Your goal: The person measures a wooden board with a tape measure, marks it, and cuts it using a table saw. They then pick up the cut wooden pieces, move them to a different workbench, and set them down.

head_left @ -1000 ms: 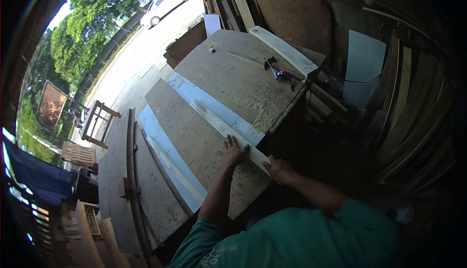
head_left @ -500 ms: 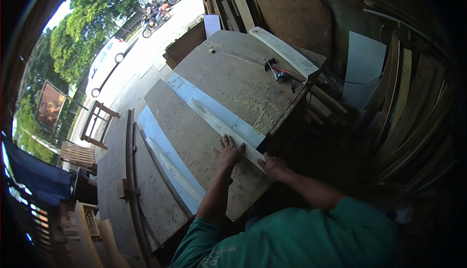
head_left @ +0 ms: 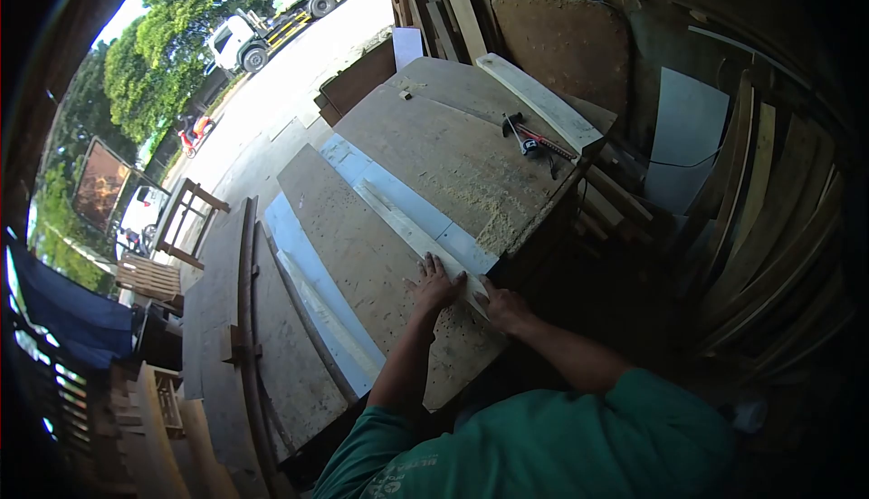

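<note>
a thin strip, two hands, and plenty of ways for it to slip

my left hand (head_left: pixel 435 285) lies flat and open, fingers spread, pressing down on the near end of the long pale wood strip (head_left: pixel 412 233) where it rests on the big chipboard sheet (head_left: pixel 362 263). my right hand (head_left: pixel 503 307) curls loosely at the strip's very end, just right of the left; whether it really grips the end or only steadies it, i cannot tell. the strip runs away from me toward the far left, along the edge of the pale blue board (head_left: pixel 398 193) beneath.

i judge the main risk is the strip skating sideways: it is narrow, only my palm holds it, and sawdust lies on the workbench (head_left: pixel 444 137) just beyond. the near end also sits close to the sheet's corner, so a push from the right could tip it off into the dark gap below. the chipboard itself overhangs the stack, and leaning hard on it might rock it. the hammer (head_left: pixel 520 129) on the far bench is well apart, no worry.
</note>
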The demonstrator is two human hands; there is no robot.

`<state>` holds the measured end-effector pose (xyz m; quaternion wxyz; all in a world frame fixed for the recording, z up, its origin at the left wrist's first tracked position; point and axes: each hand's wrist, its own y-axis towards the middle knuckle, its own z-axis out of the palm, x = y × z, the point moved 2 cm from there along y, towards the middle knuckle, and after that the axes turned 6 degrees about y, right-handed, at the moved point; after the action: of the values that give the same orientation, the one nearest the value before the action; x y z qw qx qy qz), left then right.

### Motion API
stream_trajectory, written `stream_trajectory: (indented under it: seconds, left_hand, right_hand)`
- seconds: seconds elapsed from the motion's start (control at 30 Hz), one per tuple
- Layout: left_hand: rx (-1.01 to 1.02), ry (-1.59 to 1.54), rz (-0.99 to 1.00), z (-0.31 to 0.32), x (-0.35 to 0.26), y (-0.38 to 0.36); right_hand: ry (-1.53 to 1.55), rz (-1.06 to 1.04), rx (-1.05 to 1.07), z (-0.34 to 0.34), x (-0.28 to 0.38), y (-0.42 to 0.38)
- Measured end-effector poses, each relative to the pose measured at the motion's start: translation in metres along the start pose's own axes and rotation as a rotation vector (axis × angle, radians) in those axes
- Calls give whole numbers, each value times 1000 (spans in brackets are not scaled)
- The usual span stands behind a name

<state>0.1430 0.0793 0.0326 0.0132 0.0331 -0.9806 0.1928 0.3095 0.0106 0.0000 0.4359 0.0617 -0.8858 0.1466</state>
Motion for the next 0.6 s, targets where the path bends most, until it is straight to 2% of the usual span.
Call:
stream_trajectory:
  seconds: [0.6]
  left_hand:
    - [4, 2, -14, -3, 19, 37]
  right_hand:
    - [39, 21, 1, 9, 7, 34]
